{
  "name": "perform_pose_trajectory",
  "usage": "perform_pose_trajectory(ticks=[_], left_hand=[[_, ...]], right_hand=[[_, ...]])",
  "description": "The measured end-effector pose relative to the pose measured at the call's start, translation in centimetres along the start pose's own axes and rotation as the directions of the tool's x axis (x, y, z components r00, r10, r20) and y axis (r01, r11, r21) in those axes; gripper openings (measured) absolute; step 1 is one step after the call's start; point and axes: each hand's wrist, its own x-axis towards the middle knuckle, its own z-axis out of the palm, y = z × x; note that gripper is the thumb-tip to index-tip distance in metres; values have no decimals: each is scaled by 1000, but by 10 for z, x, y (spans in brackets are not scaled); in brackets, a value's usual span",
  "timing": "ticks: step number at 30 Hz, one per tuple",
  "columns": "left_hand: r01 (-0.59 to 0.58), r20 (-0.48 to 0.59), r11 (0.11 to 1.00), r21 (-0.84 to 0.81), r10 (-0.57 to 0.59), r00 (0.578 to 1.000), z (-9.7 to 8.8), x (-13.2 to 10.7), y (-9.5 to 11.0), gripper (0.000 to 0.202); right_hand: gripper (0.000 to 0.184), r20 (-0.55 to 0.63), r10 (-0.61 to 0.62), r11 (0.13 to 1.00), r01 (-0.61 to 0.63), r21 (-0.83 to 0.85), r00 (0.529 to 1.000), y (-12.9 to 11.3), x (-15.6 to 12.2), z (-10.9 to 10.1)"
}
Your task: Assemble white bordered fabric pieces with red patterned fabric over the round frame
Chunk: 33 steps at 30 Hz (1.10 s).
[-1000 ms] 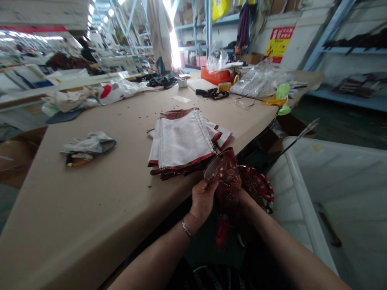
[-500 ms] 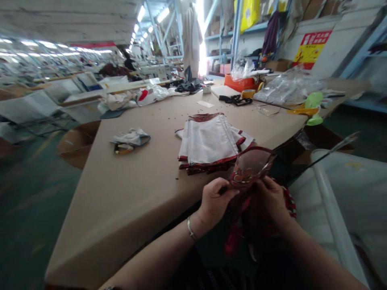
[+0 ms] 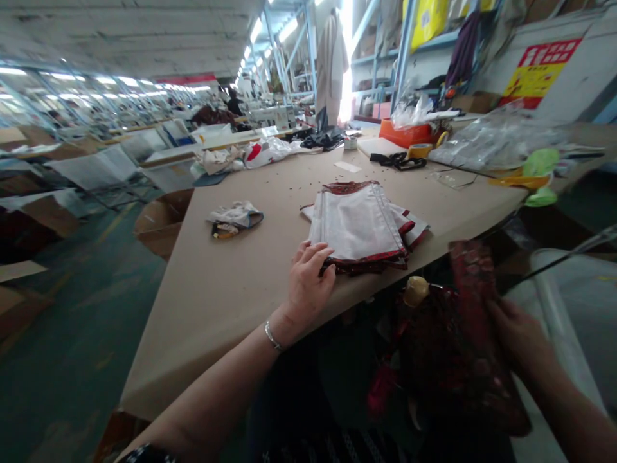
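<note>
On the left of the long tan table (image 3: 231, 308), a crumpled white cloth with a blue edge (image 3: 235, 215) lies with a narrow yellow-and-black strip (image 3: 224, 230) against it. The person's left hand (image 3: 308, 283), a silver bangle (image 3: 272, 335) on its wrist, rests on the tabletop. Its fingers (image 3: 313, 254) are loosely spread, their tips touching the near edge of a folded stack of white fabric with dark red trim (image 3: 357, 225) without pinching it. Beyond the stack lie tangled black straps (image 3: 398, 161), a bright orange box (image 3: 405, 133) and a clear plastic bag (image 3: 496, 143). Below the table's edge, in front of a white plastic bin (image 3: 554, 283), the right hand (image 3: 518, 337) grips a dark red patterned fabric (image 3: 475, 308), which hangs in a heavy bunch; its fingers are partly hidden by the cloth.
</note>
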Motion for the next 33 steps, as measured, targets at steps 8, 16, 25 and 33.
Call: perform_pose_trajectory(ticks=[8,16,25,33], left_hand=[[37,-18,999,9,-36,999,14,14,-2,18],[-27,-86,997,-78,20,996,4,47,23,17],[141,-20,980,-143,-145,989,-12,34,15,10],[549,464,9,-835,-524,714,-21,-4,88,17]], right_hand=[[47,26,-185,981,186,-59,982,-16,-12,22],[42,249,-825,463,859,-220,508,-241,-3,63],[42,151,-623,650,615,-445,768,-238,25,41],[22,310,-521,841,540,26,796,-158,-80,52]])
